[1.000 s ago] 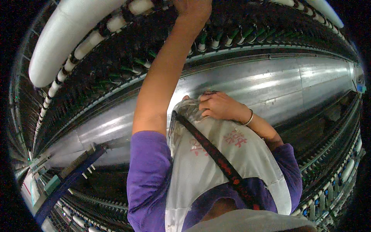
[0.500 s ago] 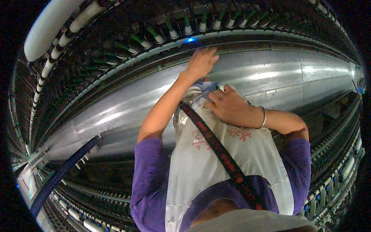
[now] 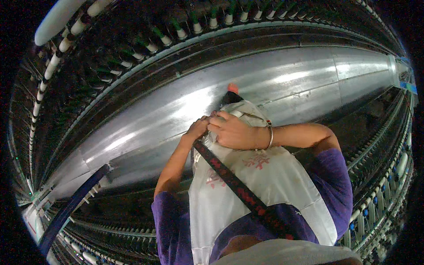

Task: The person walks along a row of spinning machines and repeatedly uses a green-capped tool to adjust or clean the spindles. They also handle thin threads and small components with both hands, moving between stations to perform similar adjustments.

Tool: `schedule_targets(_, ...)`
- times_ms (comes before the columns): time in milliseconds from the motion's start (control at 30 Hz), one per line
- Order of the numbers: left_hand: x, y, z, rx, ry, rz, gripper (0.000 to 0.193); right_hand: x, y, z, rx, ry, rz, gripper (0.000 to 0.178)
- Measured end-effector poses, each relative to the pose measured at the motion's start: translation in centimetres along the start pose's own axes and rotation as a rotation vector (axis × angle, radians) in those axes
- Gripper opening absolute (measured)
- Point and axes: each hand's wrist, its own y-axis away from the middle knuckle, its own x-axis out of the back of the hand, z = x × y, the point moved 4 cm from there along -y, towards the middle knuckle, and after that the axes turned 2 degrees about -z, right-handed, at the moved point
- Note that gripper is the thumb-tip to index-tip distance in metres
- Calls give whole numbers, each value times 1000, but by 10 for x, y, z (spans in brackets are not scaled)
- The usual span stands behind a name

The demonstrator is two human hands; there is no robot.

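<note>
Both my hands meet low on the front of my white apron [image 3: 265, 176]. My left hand [image 3: 197, 128] is closed, its fingertips against my right fingers. My right hand [image 3: 236, 132], with a bangle on the wrist, lies over the apron cloth with curled fingers. Whatever is between the fingers is hidden. A dark strap with a red pattern [image 3: 234, 176] crosses the apron and ends just below my left hand. Past the hands, the tip of a reddish shoe [image 3: 232, 88] shows over the floor.
A spinning frame runs along the far side, with a row of green-and-white bobbins [image 3: 181, 33]. White roving packages [image 3: 55, 22] hang at upper left. Behind me stands another machine row [image 3: 375, 198]. A dark blue tube [image 3: 73, 203] slants at lower left. Shiny metallic floor [image 3: 300, 75] lies between the machines.
My left hand has come back from near the far machine to meet my right at the apron. My right hand has shifted left and lower. The view has tilted, and a blue light is gone from sight.
</note>
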Motion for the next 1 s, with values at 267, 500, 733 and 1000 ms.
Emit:
schedule_targets(267,74,11,39,-77,382,-147,66,43,9,74,-570,-1166,403,18)
schedule_targets(500,184,-48,121,-262,405,387,50,70,-59,299,-598,-1615,1150,10)
schedule_targets(733,257,-77,191,-359,591,548,33,106,-101,378,-935,-1676,1431,18)
schedule_targets(1000,347,-113,216,-433,1186,721,35,90,-121,410,-791,-2004,1172,17)
